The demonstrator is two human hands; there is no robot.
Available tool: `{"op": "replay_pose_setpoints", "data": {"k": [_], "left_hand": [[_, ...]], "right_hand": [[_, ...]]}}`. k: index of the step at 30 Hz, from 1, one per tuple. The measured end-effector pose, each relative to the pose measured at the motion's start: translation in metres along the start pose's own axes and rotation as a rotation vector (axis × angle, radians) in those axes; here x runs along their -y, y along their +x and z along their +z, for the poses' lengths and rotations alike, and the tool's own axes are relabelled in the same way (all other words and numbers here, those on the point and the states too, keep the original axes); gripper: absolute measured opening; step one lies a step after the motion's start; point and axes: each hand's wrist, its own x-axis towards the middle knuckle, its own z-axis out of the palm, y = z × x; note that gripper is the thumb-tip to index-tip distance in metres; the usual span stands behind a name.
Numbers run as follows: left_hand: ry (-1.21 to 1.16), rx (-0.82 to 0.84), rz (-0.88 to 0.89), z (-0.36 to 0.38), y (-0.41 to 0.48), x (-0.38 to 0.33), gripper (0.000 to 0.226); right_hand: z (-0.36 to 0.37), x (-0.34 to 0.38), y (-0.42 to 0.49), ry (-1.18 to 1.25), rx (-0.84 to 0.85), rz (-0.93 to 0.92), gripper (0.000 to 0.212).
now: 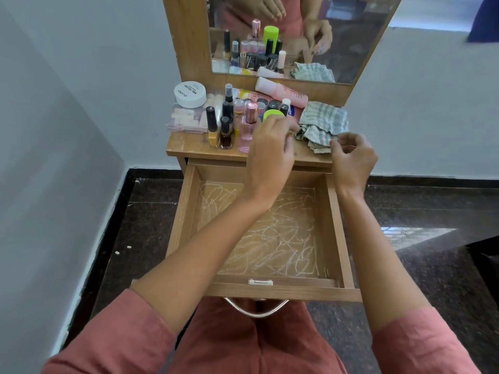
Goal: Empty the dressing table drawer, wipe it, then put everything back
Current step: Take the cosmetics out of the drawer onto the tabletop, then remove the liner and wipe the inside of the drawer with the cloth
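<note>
Drawer (334, 225) pulled out, empty. Left hand (270, 149) fingertips on checked cloth (324, 120) edge on worktop (189, 147); right hand (353, 157) loosely curled, holding nothing.

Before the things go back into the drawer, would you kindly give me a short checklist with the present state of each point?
1. Drawer pulled fully open: ok.
2. Drawer emptied: ok.
3. Drawer floor clean: not ok, white scribble marks show.
4. Cloth within reach on the tabletop: ok.
5. Left hand free: cannot tell, it is at the green-capped bottle.
6. Right hand empty: ok, loosely curled beside the cloth.
</note>
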Motion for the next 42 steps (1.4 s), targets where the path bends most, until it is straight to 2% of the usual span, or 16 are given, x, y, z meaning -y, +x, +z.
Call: {"op": "replay_pose_setpoints", "data": {"k": [2,6,15,18,21,26,29,33,35,39,42], "left_hand": [[-0.077,0.065,-0.019,0.018,0.0,-0.008,0.019],[-0.186,0.15,-0.208,0.057,0.007,-0.012,0.023],[-0.23,0.136,-0.549,0.098,0.038,0.002,0.037],[-0.228,0.138,-0.59,0.103,0.041,0.002,0.035],[-0.208,0.15,-0.596,0.107,0.04,-0.001,0.035],[-0.213,0.127,-0.593,0.107,0.035,-0.003,0.034],[-0.248,0.112,-0.605,0.103,0.032,-0.005,0.032],[-0.293,0.095,-0.629,0.097,0.026,-0.009,0.032],[-0.325,0.087,-0.64,0.092,0.023,-0.011,0.031],[-0.426,0.076,-0.667,0.081,0.012,-0.019,0.029],[-0.469,0.091,-0.674,0.068,-0.002,-0.022,0.028]], "right_hand": [[-0.004,-0.003,0.011,-0.014,-0.015,0.05,0.018],[-0.006,-0.009,0.03,-0.074,0.0,0.122,0.025],[0.008,-0.017,0.051,-0.136,0.081,0.275,0.041],[0.012,-0.018,0.057,-0.193,0.099,0.315,0.026],[0.012,-0.018,0.061,-0.207,0.131,0.368,0.044],[0.005,-0.019,0.062,-0.149,0.179,0.379,0.033],[0.001,-0.021,0.059,-0.077,0.188,0.378,0.022],[-0.007,-0.018,0.055,0.068,0.201,0.429,0.02],[-0.011,-0.016,0.052,0.176,0.224,0.478,0.013],[-0.022,-0.007,0.038,0.434,0.251,0.58,0.017],[-0.032,-0.002,0.021,0.566,0.293,0.643,0.01]]}}
